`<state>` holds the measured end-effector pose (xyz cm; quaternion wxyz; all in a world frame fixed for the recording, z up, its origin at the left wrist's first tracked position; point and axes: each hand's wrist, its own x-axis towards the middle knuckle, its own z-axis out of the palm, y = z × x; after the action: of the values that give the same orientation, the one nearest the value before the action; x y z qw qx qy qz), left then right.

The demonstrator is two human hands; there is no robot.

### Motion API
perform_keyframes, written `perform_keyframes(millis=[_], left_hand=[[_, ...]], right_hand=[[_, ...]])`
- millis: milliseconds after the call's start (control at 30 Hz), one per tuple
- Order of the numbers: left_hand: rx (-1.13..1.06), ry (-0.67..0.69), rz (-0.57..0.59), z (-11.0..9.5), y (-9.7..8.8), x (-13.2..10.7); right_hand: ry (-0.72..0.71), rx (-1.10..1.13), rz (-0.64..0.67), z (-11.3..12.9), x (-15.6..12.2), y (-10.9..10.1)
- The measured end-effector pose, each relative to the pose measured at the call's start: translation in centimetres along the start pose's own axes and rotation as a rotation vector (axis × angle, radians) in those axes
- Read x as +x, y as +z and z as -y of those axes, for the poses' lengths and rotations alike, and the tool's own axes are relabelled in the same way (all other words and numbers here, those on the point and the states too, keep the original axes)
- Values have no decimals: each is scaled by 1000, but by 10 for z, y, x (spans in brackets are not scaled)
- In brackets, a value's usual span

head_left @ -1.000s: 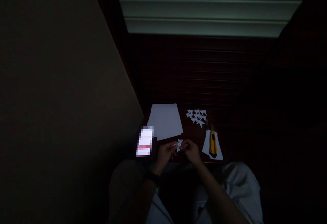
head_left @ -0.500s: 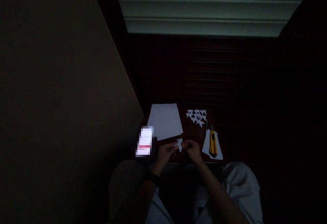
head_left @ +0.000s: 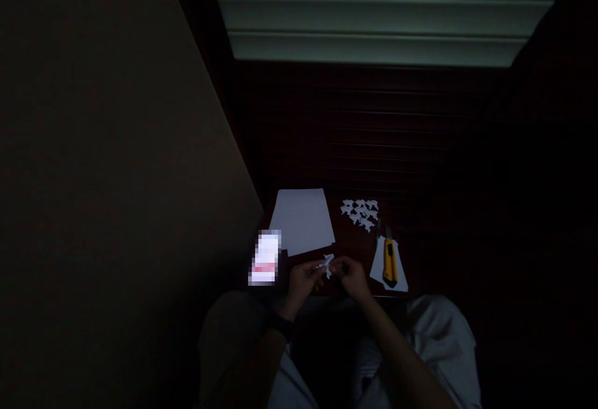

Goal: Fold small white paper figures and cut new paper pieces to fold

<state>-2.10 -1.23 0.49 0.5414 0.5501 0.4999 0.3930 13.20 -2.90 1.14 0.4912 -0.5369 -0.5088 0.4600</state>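
Between my two hands is a small folded white paper figure (head_left: 328, 264) with pointed ends, held over the near edge of a dark table. My left hand (head_left: 303, 281), with a dark band at the wrist, pinches its left side. On the other side, the fingers of my right hand (head_left: 351, 277) are closed on its right part. Fingertips and dim light hide some of the folds. Farther back and to the right lie several similar folded paper figures (head_left: 359, 213) in a cluster.
A stack of white paper sheets (head_left: 303, 219) lies at the table's back left. Left of my hands is a lit, blurred phone (head_left: 265, 258). At right, a yellow box cutter (head_left: 389, 263) rests on smaller white paper pieces (head_left: 400, 279). A wall (head_left: 140, 147) borders the left side.
My right hand's fingers have shifted slightly inward toward the paper figure, which has turned a little. Everything else on the table stays where it was.
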Motion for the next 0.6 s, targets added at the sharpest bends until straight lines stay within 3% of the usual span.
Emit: perform_keyframes(millis=[200, 600], left_hand=[[20, 0, -63, 8, 5, 0], [-37, 6, -74, 14, 8, 0]], right_hand=[[-93, -216, -87, -1, -3, 4], [-150, -266, -56, -9, -4, 3]])
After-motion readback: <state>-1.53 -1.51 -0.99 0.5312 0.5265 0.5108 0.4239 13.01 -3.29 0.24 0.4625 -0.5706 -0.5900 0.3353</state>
